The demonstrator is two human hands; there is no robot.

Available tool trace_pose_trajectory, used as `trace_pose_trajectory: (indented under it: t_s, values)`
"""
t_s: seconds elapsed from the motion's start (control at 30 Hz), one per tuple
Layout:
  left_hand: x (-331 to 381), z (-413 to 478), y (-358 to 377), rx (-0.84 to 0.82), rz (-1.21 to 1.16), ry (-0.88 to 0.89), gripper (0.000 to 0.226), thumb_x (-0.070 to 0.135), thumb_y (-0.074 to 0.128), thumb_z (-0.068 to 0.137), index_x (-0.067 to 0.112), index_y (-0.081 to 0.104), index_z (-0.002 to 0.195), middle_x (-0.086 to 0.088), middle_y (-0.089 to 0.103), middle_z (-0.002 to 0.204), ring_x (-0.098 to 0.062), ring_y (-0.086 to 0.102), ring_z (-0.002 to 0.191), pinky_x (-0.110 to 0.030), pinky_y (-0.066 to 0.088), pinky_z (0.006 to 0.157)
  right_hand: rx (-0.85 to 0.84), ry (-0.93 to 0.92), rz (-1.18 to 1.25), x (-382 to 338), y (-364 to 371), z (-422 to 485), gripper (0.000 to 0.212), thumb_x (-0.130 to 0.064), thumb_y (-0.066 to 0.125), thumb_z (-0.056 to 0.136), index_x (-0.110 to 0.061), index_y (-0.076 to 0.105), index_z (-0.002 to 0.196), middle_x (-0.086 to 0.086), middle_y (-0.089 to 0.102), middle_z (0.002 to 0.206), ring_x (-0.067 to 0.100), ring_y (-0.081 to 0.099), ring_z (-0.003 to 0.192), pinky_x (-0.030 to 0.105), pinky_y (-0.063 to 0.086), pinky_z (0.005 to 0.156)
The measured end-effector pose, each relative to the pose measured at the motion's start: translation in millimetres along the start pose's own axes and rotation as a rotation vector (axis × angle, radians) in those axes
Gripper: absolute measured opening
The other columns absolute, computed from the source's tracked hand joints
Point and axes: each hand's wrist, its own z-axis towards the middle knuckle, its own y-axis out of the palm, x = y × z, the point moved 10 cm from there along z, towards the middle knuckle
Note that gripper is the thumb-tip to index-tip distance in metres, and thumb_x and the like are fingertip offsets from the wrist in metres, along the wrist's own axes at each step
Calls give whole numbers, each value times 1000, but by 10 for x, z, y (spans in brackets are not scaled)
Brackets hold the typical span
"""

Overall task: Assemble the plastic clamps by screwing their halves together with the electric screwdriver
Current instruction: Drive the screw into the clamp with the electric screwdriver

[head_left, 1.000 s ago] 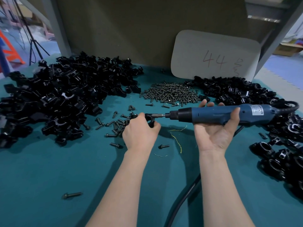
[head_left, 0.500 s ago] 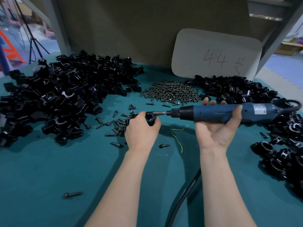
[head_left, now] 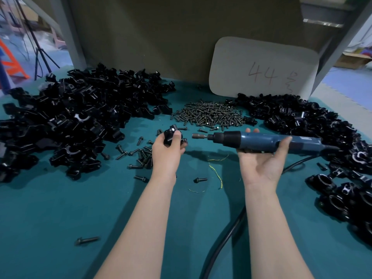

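Grips a black clamp (head_left: 172, 135) in the left hand (head_left: 167, 150), fingers curled round it and thumb laid across its top, raised a little above the table cover (head_left: 60, 218). Shows a small bright screw head on the clamp's upper face.

Holds the blue electric screwdriver (head_left: 261, 140) in the right hand (head_left: 261, 162), palm up, fingers wrapped under the body and thumb hooked over the near side. Lies level, pointing left. Leaves an open gap between the bit (head_left: 196, 135) and the clamp: near, not touching. Trails a black cable (head_left: 221, 244) from the tool's right end, behind the right forearm and down between the arms toward the near edge.

Just left of the left hand, on the teal cover, a scatter of loose screws (head_left: 141, 154). Beyond both hands, a dense screw heap (head_left: 209, 115). Far left, a large pile of black clamp halves (head_left: 70, 121). At right, a second black pile (head_left: 302, 117), running down the right edge into joined clamps (head_left: 338, 200) with round openings. Behind the screw heap, leaning on the back wall, a pale card (head_left: 261, 67) marked "44".

Between the forearms, yellow threads (head_left: 216, 174) and a single screw (head_left: 200, 179). Toward the near left, a lone screw (head_left: 87, 240), well apart from the rest.
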Motion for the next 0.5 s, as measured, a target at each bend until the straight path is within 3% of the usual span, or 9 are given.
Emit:
trace_pose_trajectory:
  t_s: [0.1,0.2,0.27,0.37,0.5]
  values:
    - [-16,25,-42,30,-10,-5,15,27,55,98,17,58,109,1,65,102,-14,69,91,-27,52,84,8,-14,-32,36,22,-16,52,-53,52,91,-16,50,126,12,56,106,28,65,97,45,48,98]
    - [11,15,-67,48,25,10,4,28,57,96,24,57,96,4,64,97,-21,66,99,-34,51,90,-3,-39,-29,53,63,-39,48,-56,46,93,-16,49,119,11,53,101,22,71,73,39,53,86]
    - [36,9,-87,64,70,33,4,29,58,95,25,57,96,3,64,99,-23,64,104,-40,49,97,1,-52,-45,78,74,-51,49,-56,44,94,-16,47,122,9,52,100,19,71,66,39,53,87]
    - [82,5,-102,85,151,79,15,30,57,96,20,58,107,0,66,103,-26,62,105,-37,49,96,17,-50,-67,114,81,-62,46,-56,45,93,-18,49,118,8,53,103,18,71,71,39,50,95]
    - [154,-24,-85,98,301,166,32,31,55,96,14,57,123,-10,67,108,-31,60,103,-37,46,91,53,-57,-47,103,51,-59,43,-56,45,93,-19,50,116,8,52,106,24,61,98,41,45,103]
